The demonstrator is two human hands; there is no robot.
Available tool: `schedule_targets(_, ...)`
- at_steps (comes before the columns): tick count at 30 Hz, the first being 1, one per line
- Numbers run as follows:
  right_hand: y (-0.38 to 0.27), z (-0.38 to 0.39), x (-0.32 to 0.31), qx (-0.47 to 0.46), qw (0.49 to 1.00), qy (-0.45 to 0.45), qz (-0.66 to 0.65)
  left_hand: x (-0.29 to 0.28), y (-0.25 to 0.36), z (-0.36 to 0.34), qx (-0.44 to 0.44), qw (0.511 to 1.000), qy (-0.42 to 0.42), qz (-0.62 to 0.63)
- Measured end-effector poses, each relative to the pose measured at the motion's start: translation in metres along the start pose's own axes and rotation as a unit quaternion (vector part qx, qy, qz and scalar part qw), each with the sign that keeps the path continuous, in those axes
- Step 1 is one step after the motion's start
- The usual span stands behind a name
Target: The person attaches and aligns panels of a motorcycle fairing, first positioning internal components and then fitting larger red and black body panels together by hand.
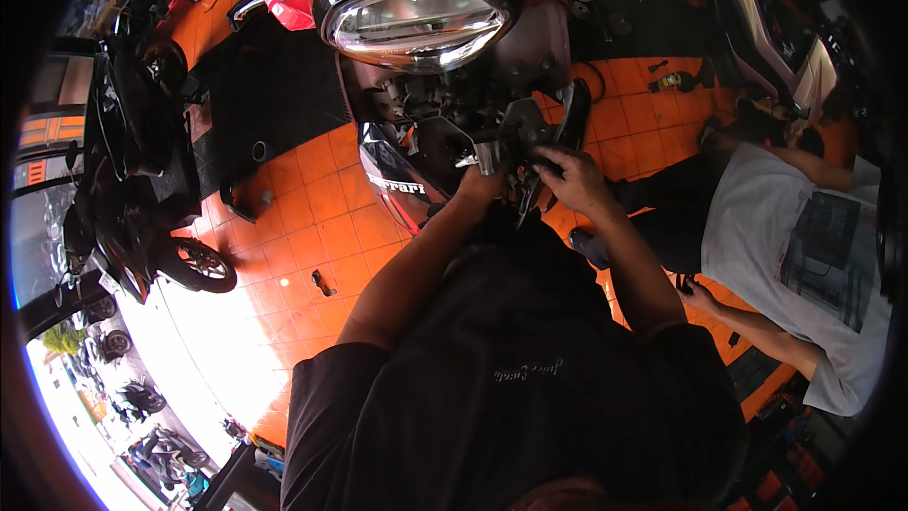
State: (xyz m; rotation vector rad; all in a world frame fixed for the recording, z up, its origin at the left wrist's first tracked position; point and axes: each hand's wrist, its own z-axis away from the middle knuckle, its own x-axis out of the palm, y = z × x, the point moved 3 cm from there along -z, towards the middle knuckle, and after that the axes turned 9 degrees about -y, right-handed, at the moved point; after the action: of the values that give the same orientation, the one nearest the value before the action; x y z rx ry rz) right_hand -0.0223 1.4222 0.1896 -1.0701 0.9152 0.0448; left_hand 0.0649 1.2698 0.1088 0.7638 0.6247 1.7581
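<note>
In front of me stands a scooter with its front taken apart, a red cowl and clear headlight (416, 26) at the top. Beneath it, dark brackets and wiring (426, 99) lie exposed. My left hand (480, 185) is against a silver metal bracket (486, 153) low in this opening; its fingertips are hidden. To its right, my right hand (575, 182) has curled fingers pinched at a small dark part, too dim to name. A black and red side panel (388, 170) with white lettering sits left of my hands.
A person in a grey shirt (757, 227) is close on my right, a small dark object in one hand. On the left stands a black motorcycle (132, 161). A small dark part (323, 283) and a yellow-labelled bottle (670, 82) lie on the orange tiles (331, 222).
</note>
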Motion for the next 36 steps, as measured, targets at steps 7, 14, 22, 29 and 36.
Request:
schedule_targets(7, 0.007, -0.004, 0.006, 0.032, 0.999, -0.010, -0.031, -0.003, -0.003, -0.005, -0.021, 0.996, -0.082, 0.038)
schedule_targets(14, 0.013, -0.001, 0.012, -0.016, 1.000, 0.010, 0.018, -0.001, -0.005, -0.018, -0.066, 0.981, -0.176, -0.053)
schedule_targets(22, -0.010, -0.001, 0.004, 0.036, 0.984, -0.086, 0.153, 0.000, -0.026, -0.017, 0.033, 0.999, -0.026, 0.022)
schedule_targets(29, -0.009, 0.002, 0.048, 0.069, 0.963, -0.115, 0.233, -0.002, -0.013, -0.003, 0.001, 0.990, -0.067, 0.128)
schedule_targets(36, -0.001, 0.002, 0.065, -0.013, 0.990, 0.020, 0.140, -0.014, -0.026, -0.001, 0.008, 0.986, -0.038, 0.164)
